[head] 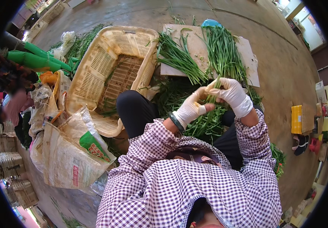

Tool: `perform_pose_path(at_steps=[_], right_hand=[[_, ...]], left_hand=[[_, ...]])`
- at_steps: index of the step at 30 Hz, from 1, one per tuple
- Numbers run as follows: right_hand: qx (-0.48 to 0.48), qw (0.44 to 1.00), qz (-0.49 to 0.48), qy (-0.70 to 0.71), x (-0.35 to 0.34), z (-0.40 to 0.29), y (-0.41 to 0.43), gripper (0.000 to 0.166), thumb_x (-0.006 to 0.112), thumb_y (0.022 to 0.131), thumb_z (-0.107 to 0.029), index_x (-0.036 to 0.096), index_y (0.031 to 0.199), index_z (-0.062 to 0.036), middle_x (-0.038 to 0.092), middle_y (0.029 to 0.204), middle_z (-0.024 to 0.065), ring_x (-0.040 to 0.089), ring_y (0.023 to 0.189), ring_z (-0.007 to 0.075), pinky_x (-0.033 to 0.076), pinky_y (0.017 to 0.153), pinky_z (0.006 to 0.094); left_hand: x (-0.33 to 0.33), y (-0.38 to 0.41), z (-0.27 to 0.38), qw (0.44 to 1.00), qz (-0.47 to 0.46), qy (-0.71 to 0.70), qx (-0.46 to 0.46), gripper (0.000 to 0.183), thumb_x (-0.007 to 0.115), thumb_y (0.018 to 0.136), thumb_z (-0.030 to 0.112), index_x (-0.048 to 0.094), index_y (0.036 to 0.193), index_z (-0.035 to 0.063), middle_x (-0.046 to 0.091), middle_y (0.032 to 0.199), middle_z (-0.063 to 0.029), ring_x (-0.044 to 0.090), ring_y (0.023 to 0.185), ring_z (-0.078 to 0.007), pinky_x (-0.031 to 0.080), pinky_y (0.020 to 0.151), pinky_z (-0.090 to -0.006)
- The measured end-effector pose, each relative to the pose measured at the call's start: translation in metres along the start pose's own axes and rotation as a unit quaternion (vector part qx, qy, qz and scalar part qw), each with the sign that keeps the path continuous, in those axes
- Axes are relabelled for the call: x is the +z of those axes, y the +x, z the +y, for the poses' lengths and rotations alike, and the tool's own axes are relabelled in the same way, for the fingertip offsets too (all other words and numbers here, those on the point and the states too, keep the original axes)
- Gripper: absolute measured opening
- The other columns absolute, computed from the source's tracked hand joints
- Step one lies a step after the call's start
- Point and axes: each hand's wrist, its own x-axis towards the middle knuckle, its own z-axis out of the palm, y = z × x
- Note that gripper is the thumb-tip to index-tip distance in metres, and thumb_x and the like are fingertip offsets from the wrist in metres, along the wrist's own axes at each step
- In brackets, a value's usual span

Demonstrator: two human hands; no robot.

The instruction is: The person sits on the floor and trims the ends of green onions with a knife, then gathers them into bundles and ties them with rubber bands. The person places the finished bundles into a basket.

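Note:
My right hand (pixel 232 92), in a white glove, pinches a small bunch of green stalks (pixel 217 83) that look like garlic chives. My left hand (pixel 191 108) is gloved too, with a bare thumb tip and a dark bangle at the wrist. Its curled fingers meet the lower part of the same bunch; their far side is hidden. Just beyond the hands, a sorted bundle of chives (pixel 223 52) lies on a pale board (pixel 248 54). A smaller bundle (pixel 181 58) rests to its left. Loose greens (pixel 209 124) are heaped between my knees, below my hands.
A dirty, cream plastic crate (pixel 91 65) stands left of my knee, with a few leaf scraps inside. Woven sacks (pixel 64 154) lie beside it. Another person (pixel 12 77) is at the far left. A blue round object (pixel 211 23) sits behind the board; a cardboard box (pixel 308 118) is at right.

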Motion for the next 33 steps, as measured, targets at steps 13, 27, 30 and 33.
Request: perform_pose_path(at_steps=[13,27,30,33], right_hand=[[-0.407,0.795,0.407,0.192,-0.023,-0.064,0.118,0.016,0.068,0.082,-0.006,0.066,0.097,-0.0009,0.067,0.086,0.0065,0.061,0.066,0.0112,0.05,0.06,0.0238],[-0.246,0.895,0.287,-0.235,0.015,0.162,0.17,0.014,0.068,0.077,0.0,0.067,0.09,-0.0043,0.068,0.09,0.0057,0.063,0.084,0.0166,0.048,0.08,0.0259],[-0.235,0.898,0.202,-0.311,0.004,0.152,0.159,0.027,0.068,0.076,0.0,0.065,0.102,-0.0049,0.064,0.104,0.0087,0.061,0.096,0.0203,0.047,0.086,0.0283],[-0.194,0.87,0.13,-0.435,0.003,0.137,0.14,0.06,0.072,0.068,0.0,0.053,0.124,-0.0087,0.054,0.125,0.011,0.051,0.115,0.0262,0.039,0.099,0.0335]], left_hand=[[-0.195,-0.062,0.116,0.582,0.498,0.619,0.175,0.051,0.069,0.068,0.001,0.056,0.116,0.0049,0.06,0.106,-0.0155,0.058,0.096,-0.0295,0.046,0.085,-0.0362],[-0.372,-0.204,0.048,0.707,0.48,0.486,-0.184,0.015,0.062,0.083,0.008,0.068,0.096,0.0035,0.068,0.089,-0.0116,0.063,0.081,-0.0172,0.048,0.077,-0.0283],[-0.422,-0.205,0.013,0.754,0.476,0.394,-0.222,0.017,0.055,0.085,0.005,0.071,0.091,0.0064,0.069,0.089,-0.0115,0.064,0.082,-0.0182,0.048,0.079,-0.0274],[-0.458,-0.193,-0.023,0.756,0.466,0.346,-0.302,0.027,0.044,0.086,-0.007,0.069,0.095,-0.0007,0.067,0.099,-0.0141,0.06,0.095,-0.0205,0.043,0.092,-0.029]])
